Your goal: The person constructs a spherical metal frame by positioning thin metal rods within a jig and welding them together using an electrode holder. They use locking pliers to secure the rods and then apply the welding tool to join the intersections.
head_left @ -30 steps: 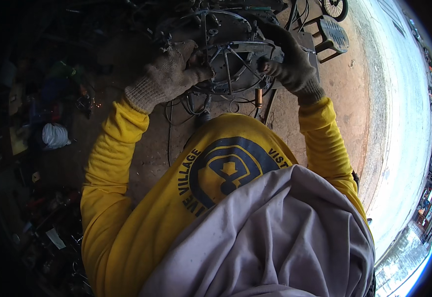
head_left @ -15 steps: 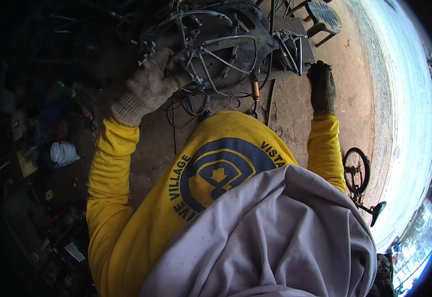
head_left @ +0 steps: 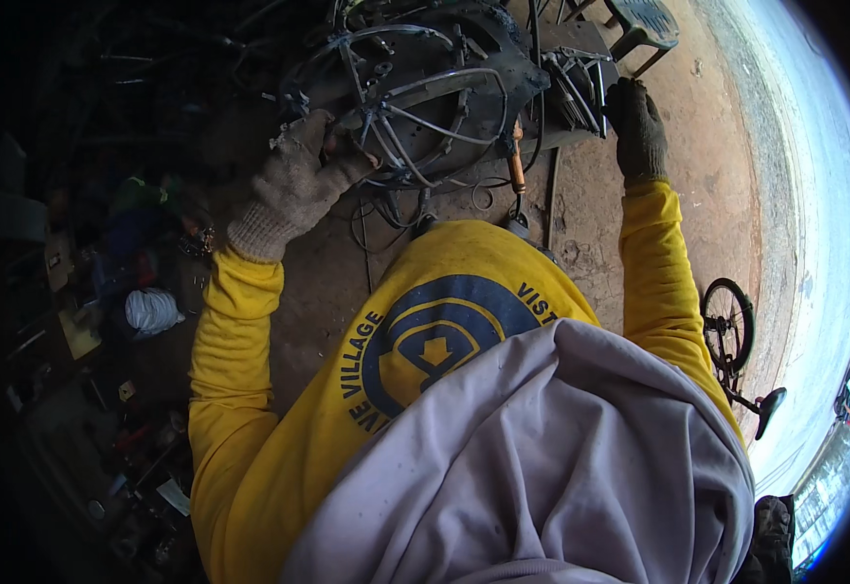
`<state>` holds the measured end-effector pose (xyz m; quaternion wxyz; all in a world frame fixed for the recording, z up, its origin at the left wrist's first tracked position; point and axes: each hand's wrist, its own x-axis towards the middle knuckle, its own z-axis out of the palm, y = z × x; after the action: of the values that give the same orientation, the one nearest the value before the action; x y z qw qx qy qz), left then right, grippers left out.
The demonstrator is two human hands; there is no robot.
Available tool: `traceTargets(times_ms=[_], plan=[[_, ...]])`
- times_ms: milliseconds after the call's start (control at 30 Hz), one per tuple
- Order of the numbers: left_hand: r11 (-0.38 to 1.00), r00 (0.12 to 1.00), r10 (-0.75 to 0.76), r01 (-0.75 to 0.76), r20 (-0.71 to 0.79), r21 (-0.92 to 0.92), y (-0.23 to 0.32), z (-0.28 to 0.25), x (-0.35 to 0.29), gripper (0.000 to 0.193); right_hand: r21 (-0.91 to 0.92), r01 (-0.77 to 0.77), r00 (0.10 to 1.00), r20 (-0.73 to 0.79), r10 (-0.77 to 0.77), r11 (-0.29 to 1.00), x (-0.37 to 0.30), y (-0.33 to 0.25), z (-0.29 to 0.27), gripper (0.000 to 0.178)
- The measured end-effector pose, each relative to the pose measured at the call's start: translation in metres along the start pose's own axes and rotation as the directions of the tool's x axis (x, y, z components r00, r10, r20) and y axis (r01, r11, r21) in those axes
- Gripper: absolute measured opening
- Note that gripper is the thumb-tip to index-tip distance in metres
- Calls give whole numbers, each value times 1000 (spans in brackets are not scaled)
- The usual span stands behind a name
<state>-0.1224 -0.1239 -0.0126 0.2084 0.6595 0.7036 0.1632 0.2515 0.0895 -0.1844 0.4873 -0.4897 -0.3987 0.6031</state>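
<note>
A curved frame of welded metal rods [head_left: 444,122] lies on a dark workbench [head_left: 553,132] ahead of me. My left hand [head_left: 293,185], in a grey-brown knit glove, is closed at the left end of the frame, its thumb against the rods; the fingertips are partly lost in shadow. Over the bench's right end, my right hand [head_left: 636,131] wears a darker glove with the fingers curled. Whatever they hold is too dark to name. Several loose metal rods [head_left: 573,90] lie just left of it. A rod holder with an orange-brown handle [head_left: 516,161] hangs at the bench's front edge.
Cables [head_left: 374,222] loop down below the bench. A green plastic chair [head_left: 642,24] stands at the far right. To the right a bicycle [head_left: 728,326] is on the brown floor. A white bundle [head_left: 152,310] lies among dim clutter at the left.
My right hand has moved slightly farther away along the bench's right end. My left hand stays at the frame. The whole view has shifted a little.
</note>
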Motion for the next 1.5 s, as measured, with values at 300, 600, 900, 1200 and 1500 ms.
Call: traceTargets(times_ms=[300,600,900,1200,1500], plan=[[812,851,517,-454,-90,367,-40,21,-2,31,-99,631,677,555,-484,769,124,-105,68,50],[913,904,401,-382,-147,143,-20,11,-5,35,-368,489,863,337,-377,791,177,-183,184,104],[830,774,530,-388,-348,401,-33,32,1,31,-249,447,844,434,-314,859,241,-195,221,63],[686,772,604,-377,-198,623,-1,-3,-5,43,-501,597,791,238,-564,626,233,-254,240,46],[979,974,187,-195,-130,-54,-8,9,1,34,-188,786,612,364,-702,589,69,-283,91,25]])
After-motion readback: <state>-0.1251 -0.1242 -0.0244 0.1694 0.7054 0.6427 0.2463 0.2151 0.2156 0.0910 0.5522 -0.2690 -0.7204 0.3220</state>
